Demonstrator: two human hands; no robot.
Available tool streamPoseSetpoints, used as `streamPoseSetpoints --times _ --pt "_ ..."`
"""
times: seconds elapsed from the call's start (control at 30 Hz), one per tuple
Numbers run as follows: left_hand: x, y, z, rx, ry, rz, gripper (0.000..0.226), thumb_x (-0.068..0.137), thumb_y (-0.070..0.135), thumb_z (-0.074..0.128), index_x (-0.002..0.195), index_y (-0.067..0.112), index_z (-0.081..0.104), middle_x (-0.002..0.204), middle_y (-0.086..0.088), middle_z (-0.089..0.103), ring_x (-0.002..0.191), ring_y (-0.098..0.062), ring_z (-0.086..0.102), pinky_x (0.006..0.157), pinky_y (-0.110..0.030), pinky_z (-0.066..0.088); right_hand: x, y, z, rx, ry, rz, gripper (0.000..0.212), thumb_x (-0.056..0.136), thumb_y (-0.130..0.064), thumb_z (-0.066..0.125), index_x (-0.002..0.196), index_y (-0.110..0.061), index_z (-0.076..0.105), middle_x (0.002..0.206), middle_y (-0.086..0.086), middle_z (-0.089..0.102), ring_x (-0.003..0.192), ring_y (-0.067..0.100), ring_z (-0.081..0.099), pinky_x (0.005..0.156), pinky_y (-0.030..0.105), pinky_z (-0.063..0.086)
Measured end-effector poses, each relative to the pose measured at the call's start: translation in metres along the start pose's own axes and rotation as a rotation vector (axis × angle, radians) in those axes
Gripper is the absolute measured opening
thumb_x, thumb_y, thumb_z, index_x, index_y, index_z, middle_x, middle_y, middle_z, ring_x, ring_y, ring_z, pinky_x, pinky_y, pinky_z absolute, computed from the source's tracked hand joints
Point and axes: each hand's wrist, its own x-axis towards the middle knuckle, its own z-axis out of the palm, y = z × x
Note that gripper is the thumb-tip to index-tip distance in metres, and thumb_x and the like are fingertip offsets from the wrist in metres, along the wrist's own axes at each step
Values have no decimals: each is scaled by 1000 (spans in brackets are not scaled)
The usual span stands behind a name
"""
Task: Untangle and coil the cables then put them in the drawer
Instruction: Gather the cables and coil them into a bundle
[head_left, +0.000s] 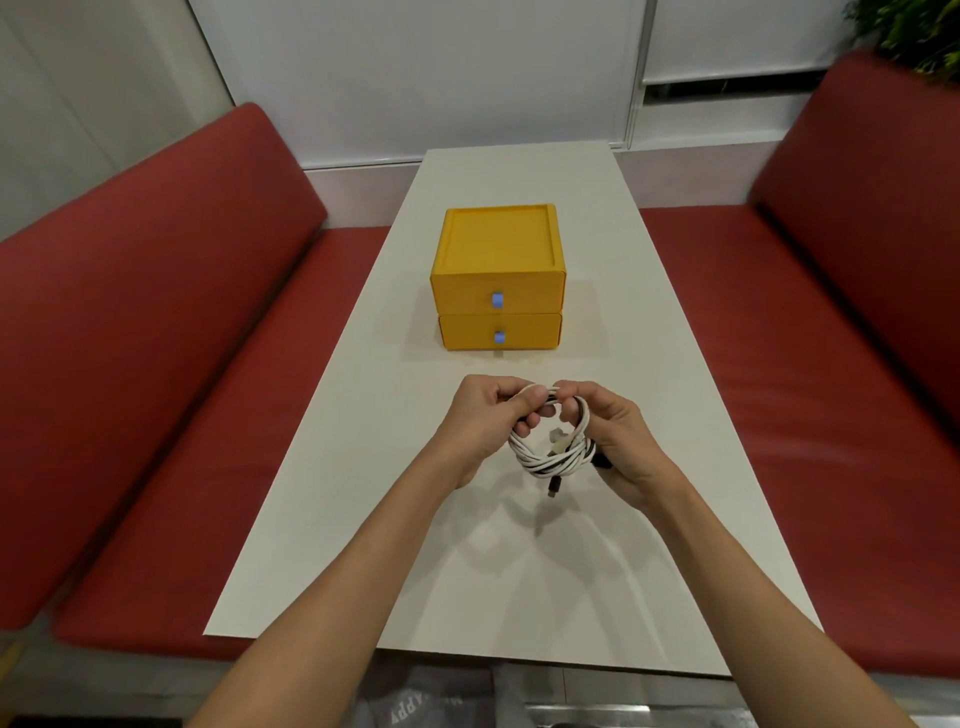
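A bundle of white and black cables (546, 460) hangs in loops above the white table (519, 561), held between both hands. My left hand (485, 423) pinches the top of the loops. My right hand (608, 434) grips the right side of the coil, fingers curled round it. A dark plug end dangles below the bundle. Beyond the hands stands a yellow drawer unit (497, 275) with two drawers, both closed, each with a small blue pull tab.
Red upholstered benches (171, 364) run along both long sides of the table. A white wall panel stands behind the table's far end. A plant shows at the top right corner. A bag lies on the floor under the near edge.
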Motion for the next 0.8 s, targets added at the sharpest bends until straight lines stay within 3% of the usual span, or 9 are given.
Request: streamPoseSetpoints --times 0.1,0.17,0.23,0.3,0.37,0.5,0.63,0.7,0.8 --pt "1 -2 0 56 54 15 17 93 15 61 94 3 73 75 -4 70 58 -5 53 57 -16 45 2 -1 -2 -95 5 -18 7 73 -30 75 80 -27 75 86 -10 71 74 16 58 60 27 44" --pt "0 -7 -3 74 92 -24 19 93 15 61 94 2 74 73 -5 69 57 -7 53 56 -17 44 2 -3 -10 -466 -6 -166 10 82 -21 73 89 -27 75 95 -9 68 87 18 58 72 31 45" --pt "0 -10 -5 69 83 -72 19 93 15 61 94 0 74 74 -7 69 54 -6 52 53 -15 43 5 -5 -17 -819 -47 -318 26 84 -10 66 93 -33 75 98 -12 65 97 14 57 79 25 44" --pt "1 -11 -5 49 66 -107 20 93 14 61 96 -2 74 77 -9 70 53 -5 51 51 -14 42 5 -10 -17 -879 -57 -351 32 82 -6 64 94 -33 75 97 -11 64 94 11 56 74 20 42" --pt "3 -9 -2 32 54 -107 21 93 15 61 98 -2 73 79 -9 70 55 -5 51 52 -14 42 6 -9 -17 -807 -19 -351 28 82 -3 65 91 -27 76 92 -7 66 84 11 58 69 21 41" --pt "2 -8 6 100 74 9 18 94 15 59 90 5 73 70 -2 67 54 -3 51 55 -16 43 13 -8 -12 -402 110 -191 15 90 -3 59 83 -5 72 82 1 70 79 16 65 70 24 50" --pt "1 -12 4 234 149 148 21 94 20 59 84 9 73 63 2 63 53 -2 50 58 -20 41 22 -10 -13 -117 192 68 13 88 -13 64 79 -6 71 73 4 63 64 14 54 64 25 43" --pt "-2 -15 4 244 173 203 18 93 20 59 92 11 75 69 -1 67 56 -2 53 60 -20 43 25 -12 -17 -18 192 163 11 87 -12 64 82 -4 70 66 4 55 58 12 47 62 25 38" --pt "-8 -18 3 107 182 251 18 93 15 60 104 8 73 77 -2 70 64 -1 57 64 -18 45 26 -15 -26 77 193 213 10 89 -8 60 85 -3 67 72 5 57 53 10 52 58 22 44"
